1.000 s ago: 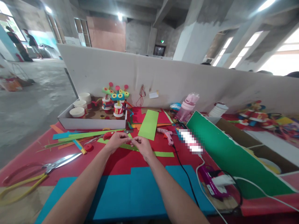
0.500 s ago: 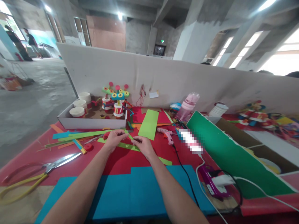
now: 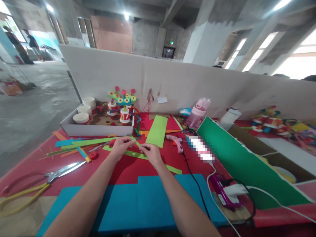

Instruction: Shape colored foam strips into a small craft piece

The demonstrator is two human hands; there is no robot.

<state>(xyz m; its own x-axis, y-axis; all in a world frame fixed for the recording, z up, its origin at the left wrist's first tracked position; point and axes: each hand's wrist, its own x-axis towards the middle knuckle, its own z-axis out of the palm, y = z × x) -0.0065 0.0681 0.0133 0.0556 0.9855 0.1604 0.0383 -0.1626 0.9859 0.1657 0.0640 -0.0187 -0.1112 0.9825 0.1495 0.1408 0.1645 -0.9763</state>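
Observation:
Between my two hands runs a short green paper strip (image 3: 136,142). My left hand (image 3: 122,146) pinches its upper left end, and my right hand (image 3: 151,152) pinches the lower right end. Under and behind them a longer green strip (image 3: 135,154) lies on the red table covering (image 3: 123,171). A wide green paper piece (image 3: 157,131) rests just beyond my right hand. To its right is a pink glue gun (image 3: 178,143) with a black cord. More green, blue and orange strips (image 3: 71,143) lie left of my left hand.
Large scissors (image 3: 53,177) lie at the left, blue sheets (image 3: 138,204) in front. Behind stands a white box (image 3: 98,131) with cups and paper figures. A pink bottle (image 3: 198,112), green board (image 3: 242,164) and purple power strip (image 3: 225,194) are at the right.

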